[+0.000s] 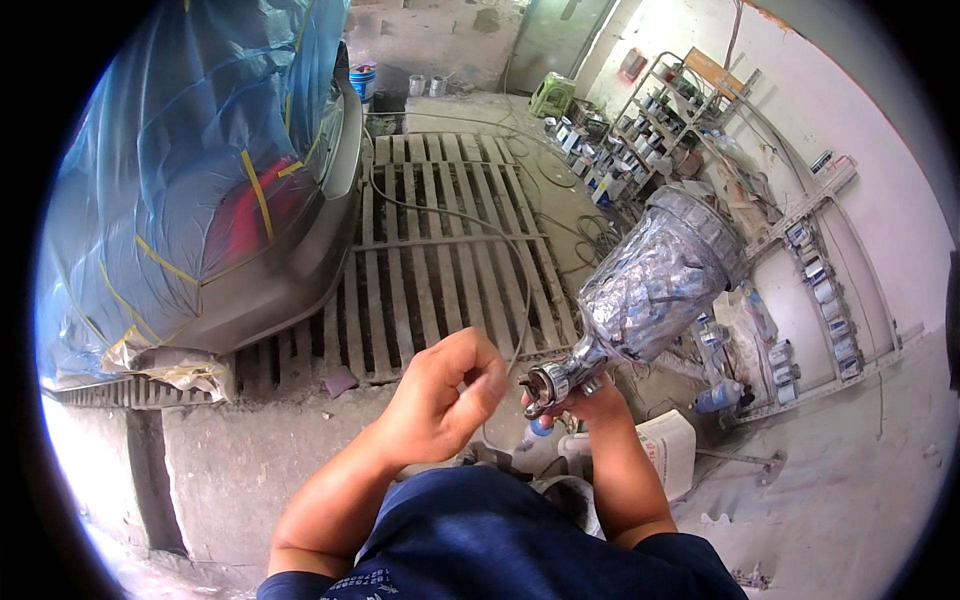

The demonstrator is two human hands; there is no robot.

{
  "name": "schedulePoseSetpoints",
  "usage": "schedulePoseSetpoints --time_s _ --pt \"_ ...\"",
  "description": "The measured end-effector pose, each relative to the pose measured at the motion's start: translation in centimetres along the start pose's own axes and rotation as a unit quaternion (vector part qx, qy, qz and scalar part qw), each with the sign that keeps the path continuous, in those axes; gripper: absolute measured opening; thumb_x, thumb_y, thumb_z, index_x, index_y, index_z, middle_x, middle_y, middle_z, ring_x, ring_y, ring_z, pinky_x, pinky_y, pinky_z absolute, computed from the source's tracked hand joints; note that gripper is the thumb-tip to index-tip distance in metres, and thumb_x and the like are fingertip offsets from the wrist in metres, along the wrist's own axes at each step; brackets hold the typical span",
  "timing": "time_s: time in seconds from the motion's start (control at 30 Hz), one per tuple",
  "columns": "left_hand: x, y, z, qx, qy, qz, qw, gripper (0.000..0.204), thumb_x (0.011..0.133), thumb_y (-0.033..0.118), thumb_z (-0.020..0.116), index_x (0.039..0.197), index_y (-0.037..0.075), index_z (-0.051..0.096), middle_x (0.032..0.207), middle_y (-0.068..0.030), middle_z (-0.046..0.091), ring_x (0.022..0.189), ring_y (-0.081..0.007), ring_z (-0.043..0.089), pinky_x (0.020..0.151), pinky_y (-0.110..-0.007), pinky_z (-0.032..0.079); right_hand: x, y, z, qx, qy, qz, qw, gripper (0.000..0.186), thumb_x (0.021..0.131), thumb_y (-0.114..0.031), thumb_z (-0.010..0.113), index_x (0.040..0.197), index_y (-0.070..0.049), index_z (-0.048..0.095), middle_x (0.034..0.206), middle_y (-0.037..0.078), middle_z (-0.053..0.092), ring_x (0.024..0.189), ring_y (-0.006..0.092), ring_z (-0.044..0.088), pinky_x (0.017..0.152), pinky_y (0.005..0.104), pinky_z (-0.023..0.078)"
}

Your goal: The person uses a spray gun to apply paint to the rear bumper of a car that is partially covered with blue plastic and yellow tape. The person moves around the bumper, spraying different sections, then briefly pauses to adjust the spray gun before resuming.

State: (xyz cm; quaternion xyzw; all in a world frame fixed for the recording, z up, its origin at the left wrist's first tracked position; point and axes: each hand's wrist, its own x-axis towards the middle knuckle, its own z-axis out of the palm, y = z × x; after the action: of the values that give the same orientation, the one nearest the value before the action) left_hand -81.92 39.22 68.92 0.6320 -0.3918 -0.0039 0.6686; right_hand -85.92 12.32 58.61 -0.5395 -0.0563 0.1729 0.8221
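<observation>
The right hand grips a spray gun in front of the chest, nozzle pointing left and its paint-crusted cup tilted up to the right. The left hand is loosely curled and holds nothing, fingertips just beside the nozzle cap. Any turning of the cap looks best done with fingertips alone, the gun held steady, well apart from the masked car over the floor grating.
</observation>
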Motion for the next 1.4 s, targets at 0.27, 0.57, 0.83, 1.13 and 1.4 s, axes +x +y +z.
schedulePoseSetpoints --time_s 0.27,0.57,0.83,1.13,1.4 --pt "1.1 -0.6 -0.2 -0.001 0.014 -0.028 1.000 0.011 0.081 0.009 0.059 0.073 0.002 0.056 0.070 -0.0044 0.053 0.064 -0.0130 0.049 0.057 -0.027 0.040 0.0 -1.3 2.1 -0.008 -0.060 -0.063 0.996 0.049 0.068 0.000 0.072 0.113 0.002 0.052 0.090 0.017 0.063 0.070 0.0268 0.064 0.051 0.0361 0.055" --pt "1.8 0.0 1.5 0.056 0.012 -0.048 0.997 0.007 0.077 0.006 0.064 0.083 0.003 0.064 0.075 -0.0080 0.056 0.069 -0.0199 0.058 0.060 -0.030 0.045 0.0 -1.3 3.0 0.003 -0.022 -0.044 0.999 0.044 0.068 -0.006 0.075 0.105 0.002 0.055 0.081 0.013 0.063 0.064 0.0225 0.064 0.047 0.0312 0.053" --pt "2.1 0.3 1.7 0.095 -0.011 -0.043 0.994 0.009 0.079 0.004 0.064 0.087 0.001 0.066 0.079 -0.0082 0.058 0.071 -0.0166 0.057 0.062 -0.027 0.045 0.4 -1.8 3.4 -0.039 -0.030 -0.037 0.998 0.035 0.066 -0.012 0.078 0.092 0.002 0.059 0.075 0.011 0.062 0.060 0.0209 0.063 0.048 0.0305 0.052" --pt "2.6 0.6 1.1 0.080 -0.056 -0.072 0.993 0.009 0.078 0.005 0.064 0.086 0.000 0.064 0.076 -0.0073 0.056 0.069 -0.0154 0.058 0.061 -0.027 0.046 0.7 -1.9 3.5 -0.061 -0.044 -0.043 0.996 0.036 0.066 -0.008 0.075 0.098 0.001 0.060 0.079 0.009 0.064 0.062 0.0179 0.062 0.053 0.0293 0.052" --pt "3.4 -0.1 0.2 -0.031 -0.107 -0.186 0.976 0.010 0.079 0.007 0.065 0.083 -0.002 0.063 0.076 -0.0040 0.056 0.070 -0.0106 0.056 0.063 -0.024 0.046 0.7 -1.9 3.6 -0.045 -0.024 -0.009 0.999 0.039 0.067 -0.008 0.075 0.100 0.001 0.058 0.079 0.010 0.063 0.062 0.0189 0.063 0.052 0.0305 0.053"
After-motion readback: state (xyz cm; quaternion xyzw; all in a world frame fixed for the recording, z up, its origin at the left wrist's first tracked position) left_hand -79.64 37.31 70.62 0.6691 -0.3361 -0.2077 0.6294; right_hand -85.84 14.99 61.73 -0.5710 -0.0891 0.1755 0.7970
